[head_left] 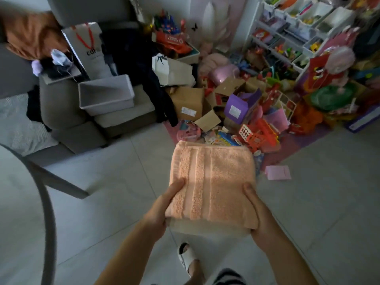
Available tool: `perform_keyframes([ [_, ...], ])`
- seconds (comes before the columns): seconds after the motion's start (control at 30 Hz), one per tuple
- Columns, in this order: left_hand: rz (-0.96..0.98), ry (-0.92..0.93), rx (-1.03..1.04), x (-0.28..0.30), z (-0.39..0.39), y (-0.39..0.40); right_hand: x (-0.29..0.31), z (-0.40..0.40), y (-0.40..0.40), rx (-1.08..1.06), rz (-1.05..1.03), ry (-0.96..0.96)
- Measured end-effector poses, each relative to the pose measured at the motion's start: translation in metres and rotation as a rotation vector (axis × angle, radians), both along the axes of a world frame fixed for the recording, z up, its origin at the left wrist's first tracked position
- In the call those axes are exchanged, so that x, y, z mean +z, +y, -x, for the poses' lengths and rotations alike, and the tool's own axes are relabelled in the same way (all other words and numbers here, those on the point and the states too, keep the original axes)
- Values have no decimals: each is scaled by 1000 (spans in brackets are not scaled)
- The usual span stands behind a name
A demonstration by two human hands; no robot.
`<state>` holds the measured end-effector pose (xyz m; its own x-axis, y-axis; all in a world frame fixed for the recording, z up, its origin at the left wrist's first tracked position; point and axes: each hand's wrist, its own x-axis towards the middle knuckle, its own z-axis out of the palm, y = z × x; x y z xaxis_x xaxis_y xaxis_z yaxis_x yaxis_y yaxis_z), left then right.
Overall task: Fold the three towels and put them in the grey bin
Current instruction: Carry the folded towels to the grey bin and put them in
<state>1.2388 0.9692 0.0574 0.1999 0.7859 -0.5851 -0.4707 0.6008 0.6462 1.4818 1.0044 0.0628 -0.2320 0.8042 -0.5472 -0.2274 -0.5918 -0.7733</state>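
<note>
Both hands, left and right, grip a folded peach towel above the floor, well apart from the grey bin, which appears empty; placement remains.

The towel is peach, with paler woven stripes running along it. The bin is pale grey. The floor is light grey tile. A purple box sits among red and pink toys. The slipper is white.
</note>
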Motion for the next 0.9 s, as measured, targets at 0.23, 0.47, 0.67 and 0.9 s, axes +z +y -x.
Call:
perform_keyframes([
  [0.23, 19, -37, 190, 2, 76, 139, -5, 84, 187, 144, 5, 12],
  [0.47, -1, 30, 423, -10, 188, 284, -24, 221, 382, 334, 57, 11],
  [0.67, 36, 40, 564, -2, 305, 359, -14, 362, 503, 488, 125, 21],
  [0.9, 34, 9, 739, -39, 473, 423, -44, 554, 590, 635, 113, -50],
])
